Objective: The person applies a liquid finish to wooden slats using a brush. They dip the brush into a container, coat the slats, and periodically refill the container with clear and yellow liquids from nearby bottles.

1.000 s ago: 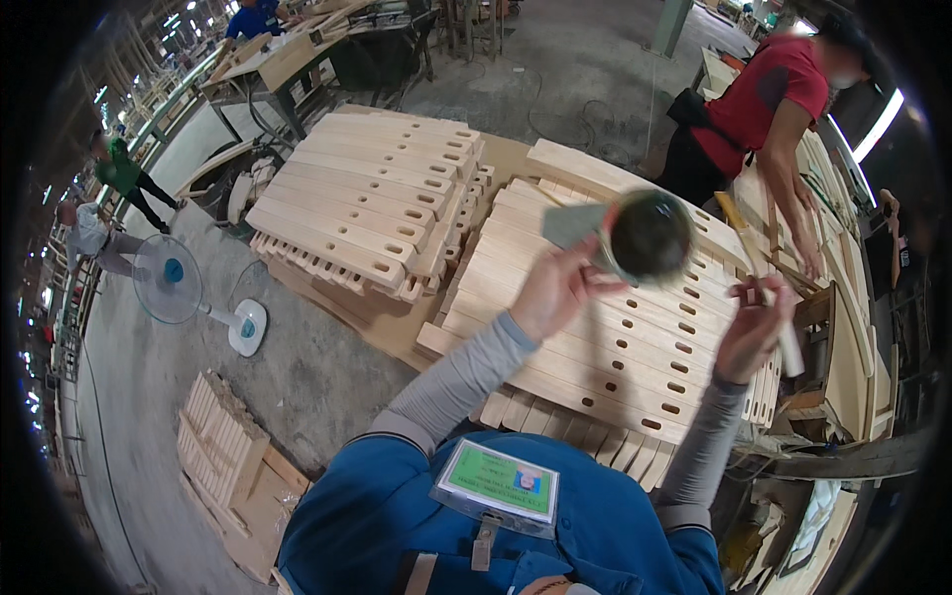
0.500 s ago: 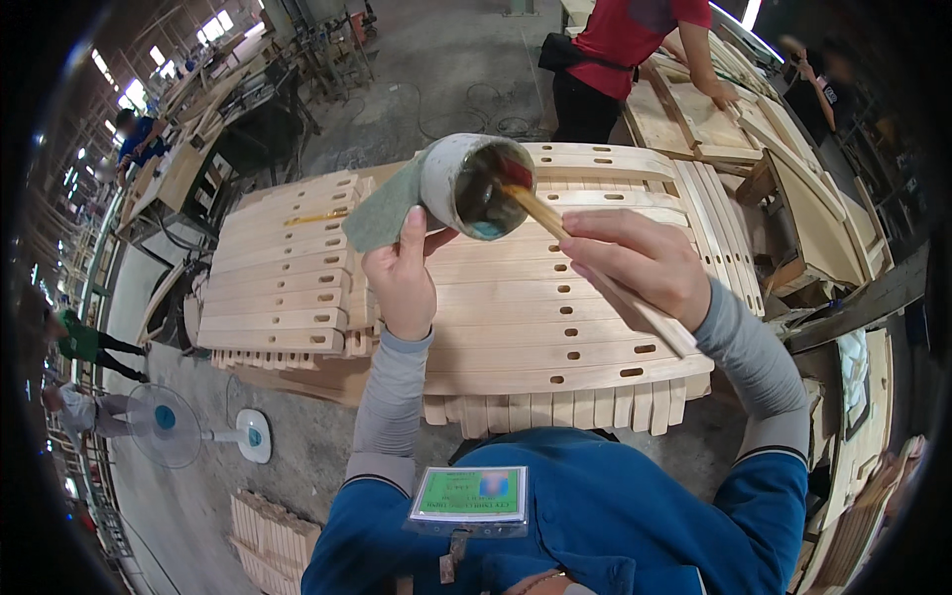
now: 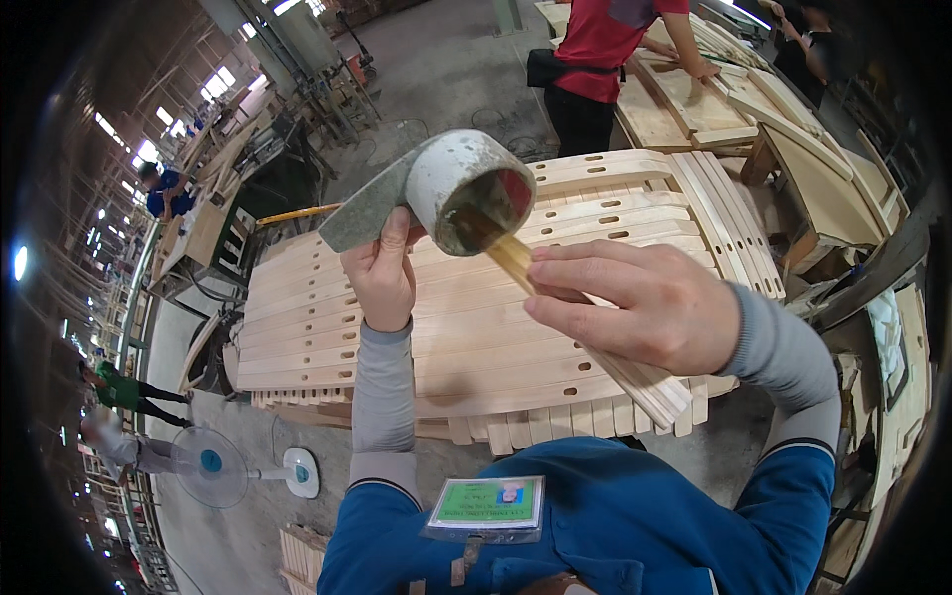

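Note:
My left hand [image 3: 382, 283] pinches a flat grey-green piece [image 3: 362, 210] that sticks out from a stained white cup [image 3: 456, 164]. The cup is tilted, its mouth toward me, and wet dark residue coats its inside. Between the fingers of my right hand [image 3: 650, 302] is a pale wooden stick [image 3: 635, 385]. Its far end reaches into the cup and is smeared by motion; the near end slants down toward my body. Below both hands lie light wooden slats [image 3: 466, 347] with oval slots, set side by side in stacks.
A thin yellow stick [image 3: 297, 213] shows behind the flat piece. Across the stack, a person in a red shirt [image 3: 600, 59] leans over wooden frames [image 3: 684, 99]. A standing fan [image 3: 213, 461] is on the floor at left, and a workbench [image 3: 203, 238] stands beyond.
My right hand has moved left and nearer, and the stick slants deeper into the cup. The cup has tipped a little. The whole view has shifted, with the background moving right on the left side.

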### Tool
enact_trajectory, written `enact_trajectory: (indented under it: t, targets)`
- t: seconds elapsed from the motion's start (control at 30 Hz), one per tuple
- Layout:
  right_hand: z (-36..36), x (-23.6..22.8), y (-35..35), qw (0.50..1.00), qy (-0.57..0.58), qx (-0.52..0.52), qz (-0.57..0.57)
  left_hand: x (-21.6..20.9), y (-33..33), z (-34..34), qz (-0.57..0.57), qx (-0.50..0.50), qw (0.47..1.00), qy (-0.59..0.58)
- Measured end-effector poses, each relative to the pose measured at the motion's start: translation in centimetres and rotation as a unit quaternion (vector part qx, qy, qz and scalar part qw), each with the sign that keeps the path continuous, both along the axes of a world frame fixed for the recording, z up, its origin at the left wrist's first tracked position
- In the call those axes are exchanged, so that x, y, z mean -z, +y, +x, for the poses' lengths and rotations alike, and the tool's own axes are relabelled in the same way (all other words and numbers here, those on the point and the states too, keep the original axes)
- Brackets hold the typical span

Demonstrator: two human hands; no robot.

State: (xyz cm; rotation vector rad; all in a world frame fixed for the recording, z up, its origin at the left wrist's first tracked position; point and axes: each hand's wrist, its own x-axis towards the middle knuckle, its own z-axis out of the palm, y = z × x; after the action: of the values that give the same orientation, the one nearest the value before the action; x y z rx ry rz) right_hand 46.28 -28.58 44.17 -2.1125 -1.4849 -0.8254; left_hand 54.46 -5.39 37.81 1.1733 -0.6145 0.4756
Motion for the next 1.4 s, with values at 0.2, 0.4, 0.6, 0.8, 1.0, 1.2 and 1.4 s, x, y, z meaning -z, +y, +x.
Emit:
enact_trajectory:
  t: [0.2, 0.4, 0.6, 0.8, 1.0, 1.2, 1.4]
  targets:
    - [0.3, -0.1, -0.1, 0.980, -0.190, 0.005, -0.057, -2.3, -1.0, 0.2, 0.026, -0.022, 0.999, 0.003]
    - [0.5, -0.5, -2.1, 0.957, -0.194, 0.028, -0.212, -4.9, 0.2, 0.7, 0.243, -0.094, 0.965, -0.027]
    - [2.5, -2.1, -4.7, 0.968, -0.230, 0.007, -0.105, -9.2, -1.5, -0.5, 0.274, -0.038, 0.961, 0.022]
    - [3.9, 2.1, -7.1, 0.990, -0.142, 0.016, 0.019, -11.3, -2.3, -1.3, 0.327, -0.065, 0.941, -0.061]
    - [3.7, 9.5, -3.0, 0.866, 0.161, -0.092, 0.464, -11.6, -3.6, -1.2, 0.349, -0.090, 0.924, -0.124]
    - [2.4, 11.0, 1.7, 0.423, 0.473, -0.265, 0.726, -10.4, -4.5, 0.1, 0.339, -0.106, 0.924, -0.138]
    - [2.7, 11.8, 4.5, 0.055, 0.583, -0.409, 0.700, -7.0, -3.0, 1.3, 0.221, -0.148, 0.959, -0.098]
